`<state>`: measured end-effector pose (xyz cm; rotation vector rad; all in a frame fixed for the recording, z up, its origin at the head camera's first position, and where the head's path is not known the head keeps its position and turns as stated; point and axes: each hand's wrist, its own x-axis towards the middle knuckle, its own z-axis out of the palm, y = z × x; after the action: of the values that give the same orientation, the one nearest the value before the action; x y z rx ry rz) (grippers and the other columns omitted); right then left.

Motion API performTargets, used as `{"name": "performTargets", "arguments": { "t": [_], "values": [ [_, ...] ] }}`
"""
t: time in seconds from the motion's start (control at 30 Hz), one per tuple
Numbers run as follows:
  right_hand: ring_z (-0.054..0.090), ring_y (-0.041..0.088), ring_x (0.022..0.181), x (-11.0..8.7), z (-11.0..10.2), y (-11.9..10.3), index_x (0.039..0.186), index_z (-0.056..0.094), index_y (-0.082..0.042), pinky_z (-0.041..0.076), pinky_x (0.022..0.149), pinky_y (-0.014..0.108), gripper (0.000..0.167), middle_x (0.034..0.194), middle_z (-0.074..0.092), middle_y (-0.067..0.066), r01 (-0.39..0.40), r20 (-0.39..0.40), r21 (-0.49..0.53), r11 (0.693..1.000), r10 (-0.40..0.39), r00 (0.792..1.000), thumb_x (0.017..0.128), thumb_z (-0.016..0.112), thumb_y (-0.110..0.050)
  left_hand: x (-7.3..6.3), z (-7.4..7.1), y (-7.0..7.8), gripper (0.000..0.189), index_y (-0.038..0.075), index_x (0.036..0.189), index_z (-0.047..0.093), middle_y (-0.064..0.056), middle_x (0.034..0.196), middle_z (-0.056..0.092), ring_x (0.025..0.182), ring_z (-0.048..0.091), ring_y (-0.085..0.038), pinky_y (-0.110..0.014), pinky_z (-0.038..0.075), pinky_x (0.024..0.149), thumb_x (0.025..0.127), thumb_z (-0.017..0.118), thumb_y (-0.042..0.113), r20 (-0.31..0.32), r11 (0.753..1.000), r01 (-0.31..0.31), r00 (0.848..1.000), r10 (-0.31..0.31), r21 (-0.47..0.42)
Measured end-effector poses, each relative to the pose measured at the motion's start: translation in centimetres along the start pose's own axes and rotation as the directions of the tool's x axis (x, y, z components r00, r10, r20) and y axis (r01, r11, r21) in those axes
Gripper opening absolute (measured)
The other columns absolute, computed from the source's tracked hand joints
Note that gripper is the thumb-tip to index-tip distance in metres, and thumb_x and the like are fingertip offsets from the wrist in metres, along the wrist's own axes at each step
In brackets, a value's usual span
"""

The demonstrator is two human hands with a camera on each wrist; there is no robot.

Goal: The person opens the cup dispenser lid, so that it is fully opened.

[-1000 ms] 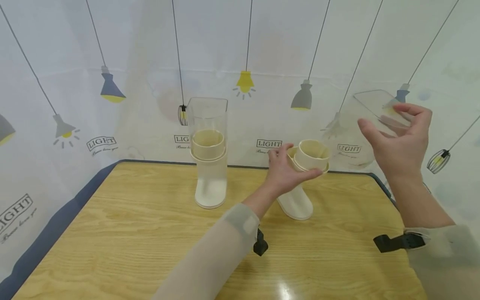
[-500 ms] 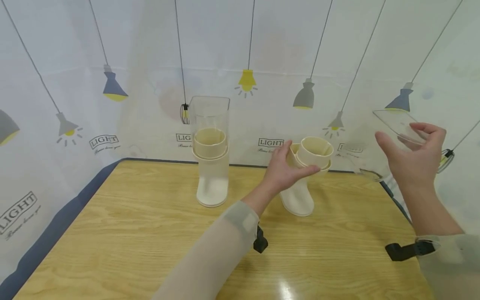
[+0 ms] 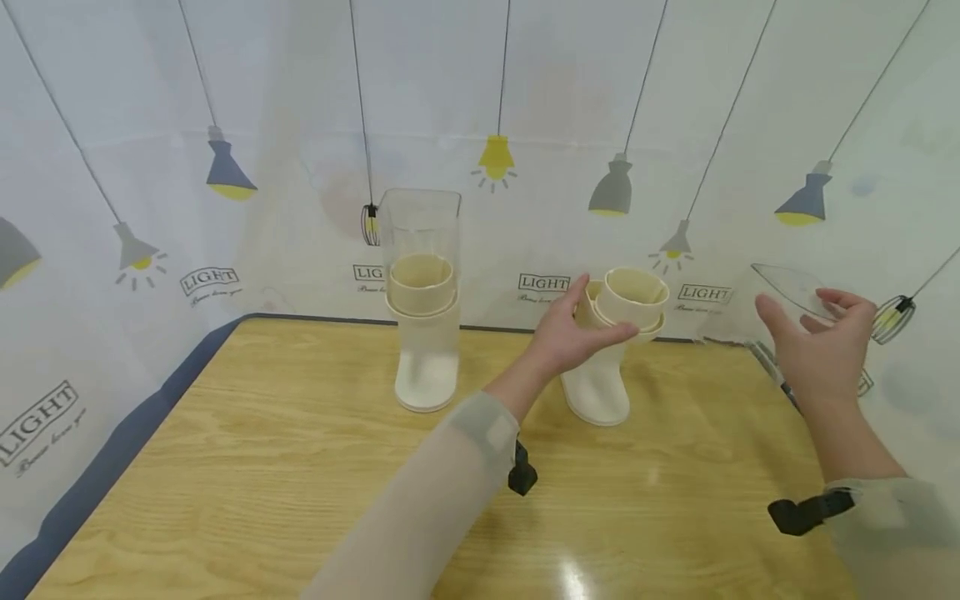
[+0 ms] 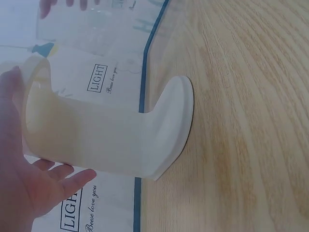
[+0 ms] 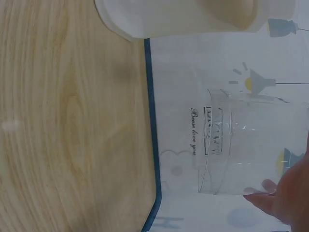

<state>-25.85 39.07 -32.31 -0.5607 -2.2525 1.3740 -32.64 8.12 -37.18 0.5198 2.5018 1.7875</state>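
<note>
My left hand [image 3: 564,337] grips a cream plastic dispenser stand [image 3: 597,387] near its top, thumb across the front and fingers round the far left side. The stand has a round collar above, and its flat foot is on the table. To the right, my right hand [image 3: 828,354] holds a clear plastic container [image 5: 260,140] in the air, apart from the stand. Its outline is faint in the head view. A matching cream stand [image 3: 426,358] stands upright on the left, with a clear container [image 3: 422,221] fitted around its collar.
Under both stands is a wood-grain table [image 3: 285,467] with a dark blue edge [image 3: 172,383]. A white cloth backdrop [image 3: 300,100] printed with hanging lamps rises close behind it. Both stands are near the table's back edge.
My right hand has lowered with the clear container and shifted slightly right. My left hand keeps its grip on the stand, which has barely moved. The left stand is unchanged.
</note>
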Motion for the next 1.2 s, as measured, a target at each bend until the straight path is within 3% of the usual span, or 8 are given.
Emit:
{"name": "performTargets", "arguments": {
  "t": [0.23, 0.37, 0.53, 0.73, 1.0, 1.2],
  "values": [
    [0.036, 0.036, 0.158, 1.5, 1.2, 3.4, 0.152, 0.025, -0.039, 0.047, 0.111, 0.044, 0.078, 0.181, 0.013, 0.01, -0.012, 0.066, -0.108, 0.994, 0.02, 0.998, 0.096, 0.073, -0.065, 0.4, 0.1, 0.1, 0.114, 0.035, 0.175, 0.028, -0.005, 0.177, 0.039, 0.161, 0.043, -0.031, -0.053, 0.042, 0.128, 0.084, 0.09, 0.061, -0.003, 1.0, 0.001, 1.0, -0.001, -0.019],
    [0.032, 0.042, 0.159, 1.5, 1.7, 5.3, 0.154, 0.023, -0.03, 0.045, 0.112, 0.055, 0.085, 0.18, 0.01, 0.014, -0.022, 0.101, -0.142, 0.99, 0.037, 0.994, 0.096, 0.071, -0.069, 0.5, 0.3, 0.0, 0.113, 0.039, 0.174, 0.027, -0.004, 0.177, 0.04, 0.161, 0.043, -0.032, -0.054, 0.043, 0.128, 0.083, 0.09, 0.063, 0.011, 1.0, 0.014, 1.0, -0.014, -0.022],
    [0.031, 0.048, 0.157, 1.7, 2.1, 7.3, 0.169, 0.02, -0.014, 0.04, 0.115, 0.067, 0.104, 0.178, 0.008, 0.022, -0.003, 0.108, -0.174, 0.985, 0.022, 0.994, 0.097, 0.07, -0.07, 0.8, 0.8, -0.1, 0.111, 0.044, 0.174, 0.027, -0.006, 0.176, 0.041, 0.161, 0.043, -0.033, -0.056, 0.044, 0.127, 0.084, 0.089, 0.063, 0.032, 0.999, 0.034, 0.999, -0.033, -0.02],
    [0.031, 0.05, 0.154, 2.1, 2.1, 8.7, 0.175, 0.02, -0.013, 0.037, 0.116, 0.071, 0.107, 0.176, 0.009, 0.026, 0.033, 0.1, -0.201, 0.979, -0.013, 0.995, 0.098, 0.069, -0.069, 1.0, 0.9, 0.1, 0.109, 0.045, 0.173, 0.028, -0.006, 0.177, 0.04, 0.161, 0.042, -0.034, -0.057, 0.043, 0.127, 0.085, 0.089, 0.061, 0.04, 0.998, 0.051, 0.998, -0.05, -0.022],
    [0.032, 0.05, 0.157, 2.3, 2.4, 9.3, 0.174, 0.025, -0.014, 0.042, 0.112, 0.069, 0.101, 0.176, 0.009, 0.024, 0.034, 0.102, -0.224, 0.974, -0.012, 0.995, 0.099, 0.07, -0.064, 1.3, 0.9, 0.1, 0.108, 0.046, 0.173, 0.026, -0.005, 0.178, 0.038, 0.162, 0.041, -0.034, -0.057, 0.043, 0.127, 0.086, 0.088, 0.062, 0.061, 0.999, 0.051, 0.997, -0.05, -0.014],
    [0.036, 0.055, 0.155, 2.5, 3.0, 9.4, 0.171, 0.029, -0.012, 0.044, 0.11, 0.071, 0.095, 0.175, 0.01, 0.027, 0.096, 0.109, -0.236, 0.967, -0.072, 0.991, 0.101, 0.07, -0.06, 1.5, 0.7, 0.1, 0.108, 0.045, 0.173, 0.027, -0.004, 0.178, 0.039, 0.162, 0.042, -0.034, -0.057, 0.043, 0.127, 0.086, 0.088, 0.061, 0.048, 0.998, 0.053, 0.997, -0.053, -0.014]
  ]
}}
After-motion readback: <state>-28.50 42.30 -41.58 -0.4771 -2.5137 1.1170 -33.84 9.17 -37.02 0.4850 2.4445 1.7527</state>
